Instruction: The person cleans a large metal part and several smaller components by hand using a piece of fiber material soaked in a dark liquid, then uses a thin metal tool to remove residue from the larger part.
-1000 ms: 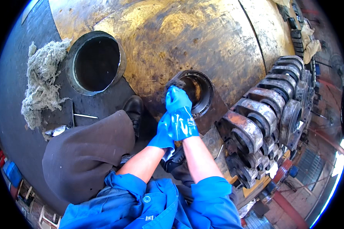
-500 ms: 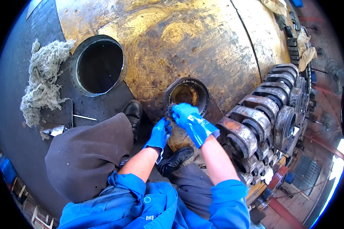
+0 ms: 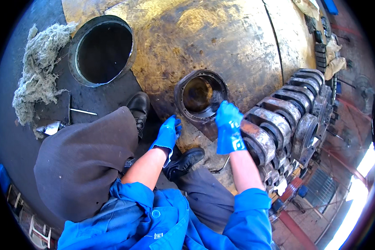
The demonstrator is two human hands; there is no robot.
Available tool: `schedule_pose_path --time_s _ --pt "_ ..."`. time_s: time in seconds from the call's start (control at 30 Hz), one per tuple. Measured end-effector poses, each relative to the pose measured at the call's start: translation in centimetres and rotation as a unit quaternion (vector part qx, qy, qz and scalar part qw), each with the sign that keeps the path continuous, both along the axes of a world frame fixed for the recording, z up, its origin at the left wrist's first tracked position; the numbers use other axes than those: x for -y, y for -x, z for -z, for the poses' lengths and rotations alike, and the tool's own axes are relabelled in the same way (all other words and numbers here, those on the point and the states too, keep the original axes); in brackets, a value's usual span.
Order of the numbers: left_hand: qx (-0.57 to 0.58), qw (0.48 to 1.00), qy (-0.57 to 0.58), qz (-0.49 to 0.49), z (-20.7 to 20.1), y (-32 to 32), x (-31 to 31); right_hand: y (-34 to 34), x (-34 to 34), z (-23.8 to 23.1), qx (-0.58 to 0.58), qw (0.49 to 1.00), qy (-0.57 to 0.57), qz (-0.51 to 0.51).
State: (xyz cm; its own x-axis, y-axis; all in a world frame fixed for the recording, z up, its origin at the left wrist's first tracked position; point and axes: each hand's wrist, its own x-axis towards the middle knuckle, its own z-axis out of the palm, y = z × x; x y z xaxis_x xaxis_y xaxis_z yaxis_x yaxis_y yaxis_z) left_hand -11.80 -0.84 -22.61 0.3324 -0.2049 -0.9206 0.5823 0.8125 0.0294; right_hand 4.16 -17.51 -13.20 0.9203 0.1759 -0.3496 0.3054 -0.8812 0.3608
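A round metal ring-shaped part (image 3: 182,109) with bolt holes along its rim stands on the stained yellowish surface, its inside brown and oily. My right hand (image 3: 229,121), in a blue rubber glove, is closed at the ring's right edge; whatever its fingers hold is hidden under the glove. To the left of the ring, apart from it, my left hand (image 3: 166,134) in a matching glove has its fingers loosely bent and apart, with nothing visible in them.
A wide open metal cylinder (image 3: 73,58) stands at the far left. Beside it lie a heap of grey-white fibre waste (image 3: 39,68) and a T-handled tool (image 3: 82,111). Heavy metal castings (image 3: 275,121) are stacked in rows at the right. My shoes (image 3: 189,161) are close to the ring.
My hands have come apart: the right moved right to the ring's edge, the left slightly left. The dark fibrous wad seen between them is out of sight. The view has shifted a little.
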Motion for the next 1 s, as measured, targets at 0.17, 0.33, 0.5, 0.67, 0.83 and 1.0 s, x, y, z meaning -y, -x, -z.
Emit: schedule_pose_path --time_s 0.17,0.33,0.5,0.67,0.83,1.0 --pt "0.008 1.0 -0.002 0.008 0.2 0.2 -0.5 5.8 -3.2 0.3 -0.102 0.974 -0.172 0.104" --pt "0.012 1.0 -0.004 0.019 0.3 0.7 -0.6 -0.1 -2.0 -1.7 -0.097 0.983 -0.136 0.076" --pt "0.009 0.999 -0.018 0.031 0.7 0.5 0.1 3.6 -4.9 -0.4 -0.158 0.981 -0.06 0.097" --pt "0.007 0.998 -0.015 0.055 0.6 1.2 -0.1 0.3 -4.6 -2.0 -0.255 0.966 -0.034 0.035" --pt "0.016 0.996 -0.067 0.058 0.7 0.9 -0.7 0.1 -3.6 -3.8 -0.354 0.934 -0.002 -0.037" --pt "0.035 0.993 -0.068 0.089 -0.1 1.0 0.1 -0.5 -4.5 -1.2 -0.264 0.963 -0.023 -0.048"
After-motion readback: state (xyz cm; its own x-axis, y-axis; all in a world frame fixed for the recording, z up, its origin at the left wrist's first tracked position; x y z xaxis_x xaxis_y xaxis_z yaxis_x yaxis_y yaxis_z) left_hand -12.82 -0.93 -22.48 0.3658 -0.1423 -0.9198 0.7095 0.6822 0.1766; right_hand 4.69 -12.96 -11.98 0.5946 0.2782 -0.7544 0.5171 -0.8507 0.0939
